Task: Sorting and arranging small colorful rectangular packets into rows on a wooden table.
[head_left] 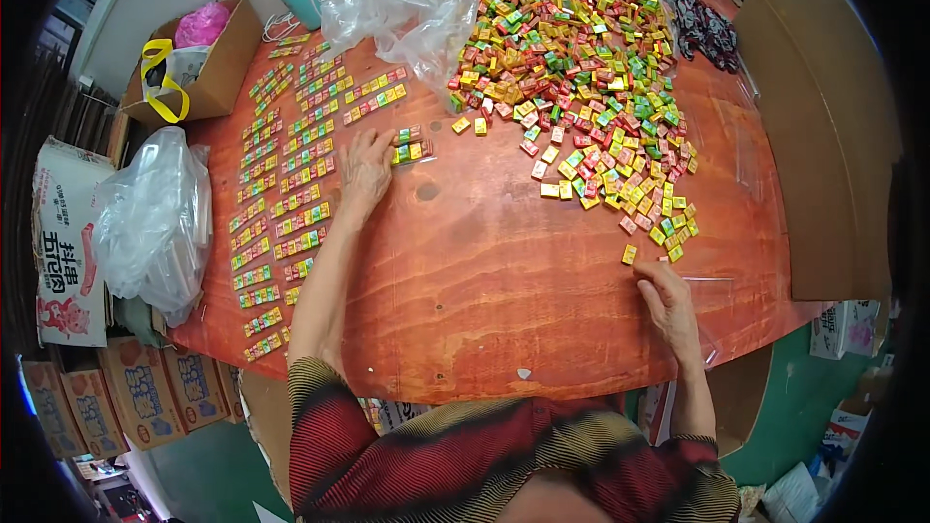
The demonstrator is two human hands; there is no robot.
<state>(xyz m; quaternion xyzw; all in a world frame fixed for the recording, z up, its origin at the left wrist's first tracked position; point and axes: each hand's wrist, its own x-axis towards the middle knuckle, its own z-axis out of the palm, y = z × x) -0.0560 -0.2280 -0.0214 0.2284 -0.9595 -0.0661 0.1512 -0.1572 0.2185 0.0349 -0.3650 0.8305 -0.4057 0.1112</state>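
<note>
My left hand (365,170) reaches over the middle left of the table, its fingertips closed on the left end of a clear tray (417,160). Small red, yellow and green boxes (411,144) sit in this tray in two short rows. My right hand (668,308) is near the table's right front, with its fingers loosely curled and apart and nothing visible in them. Just beyond its fingertips lies a loose yellow box (630,254). Farther back spreads a large heap of the same small boxes (581,48).
Filled strips of small boxes (307,150) stand in columns on the left. A clear plastic bag (402,5) lies beside the heap. A carton (221,58) stands at the back left; a tall cardboard panel (823,126) edges the right. Clear trays (712,292) lie near my right hand.
</note>
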